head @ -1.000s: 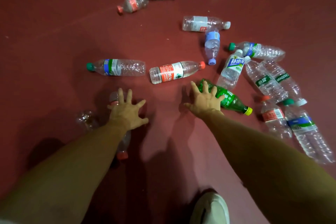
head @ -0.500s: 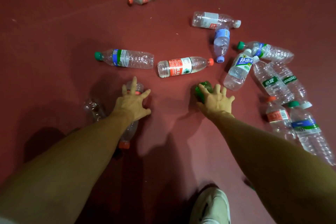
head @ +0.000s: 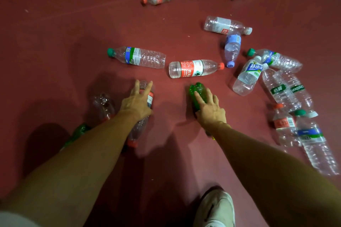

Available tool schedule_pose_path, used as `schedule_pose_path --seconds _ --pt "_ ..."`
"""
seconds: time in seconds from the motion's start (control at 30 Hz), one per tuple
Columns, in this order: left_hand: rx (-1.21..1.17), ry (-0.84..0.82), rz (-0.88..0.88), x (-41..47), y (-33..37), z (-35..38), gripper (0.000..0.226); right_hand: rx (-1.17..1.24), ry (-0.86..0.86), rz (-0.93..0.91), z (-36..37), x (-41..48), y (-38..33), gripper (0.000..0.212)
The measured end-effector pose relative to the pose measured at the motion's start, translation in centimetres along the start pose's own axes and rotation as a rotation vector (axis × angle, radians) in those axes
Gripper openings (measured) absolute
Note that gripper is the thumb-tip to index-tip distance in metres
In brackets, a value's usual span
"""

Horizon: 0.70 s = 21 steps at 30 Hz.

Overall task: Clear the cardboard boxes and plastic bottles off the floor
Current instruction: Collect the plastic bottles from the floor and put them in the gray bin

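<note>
Down on the smooth red floor (head: 73,24), the left hand (head: 135,103) lies spread over a clear plastic bottle (head: 137,131); the right hand (head: 212,112), fingers straight, rests on a glossy green bottle (head: 196,88).

You have a dark red floor (head: 73,24). Lying on their sides on it: a green-capped clear bottle (head: 138,57), a red-labelled bottle (head: 193,68) just beside it, a green bottle (head: 197,92) nearer you, and a touching cluster of clear bottles (head: 280,90) at your right. A pale shoe (head: 215,208) stands at the near edge.
</note>
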<state>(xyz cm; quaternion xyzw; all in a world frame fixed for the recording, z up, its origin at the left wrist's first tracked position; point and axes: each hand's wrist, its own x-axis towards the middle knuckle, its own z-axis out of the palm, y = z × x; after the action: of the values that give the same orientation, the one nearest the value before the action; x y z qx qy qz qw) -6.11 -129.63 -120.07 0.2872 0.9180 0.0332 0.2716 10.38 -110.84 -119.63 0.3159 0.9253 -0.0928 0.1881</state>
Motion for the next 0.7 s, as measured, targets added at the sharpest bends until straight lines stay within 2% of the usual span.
schedule_pose_path --seconds 0.13,0.33,0.5,0.7 --pt "-0.086 -0.048 -0.01 -0.3 -0.1 0.1 0.115 0.019 -0.032 -0.052 -0.3 0.3 -0.9 0.078" --pt "-0.065 -0.06 0.001 -1.0 0.3 -0.2 0.106 -0.057 -0.126 -0.053 -0.2 0.6 -1.5 0.094" --pt "-0.095 -0.099 -0.002 -0.8 -0.3 -0.9 0.109 -0.063 -0.146 -0.074 -0.3 0.6 -1.2 0.09" --pt "-0.14 -0.068 0.011 -0.5 -0.3 -0.6 0.106 0.027 -0.14 -0.067 -0.6 1.0 -1.1 0.091"
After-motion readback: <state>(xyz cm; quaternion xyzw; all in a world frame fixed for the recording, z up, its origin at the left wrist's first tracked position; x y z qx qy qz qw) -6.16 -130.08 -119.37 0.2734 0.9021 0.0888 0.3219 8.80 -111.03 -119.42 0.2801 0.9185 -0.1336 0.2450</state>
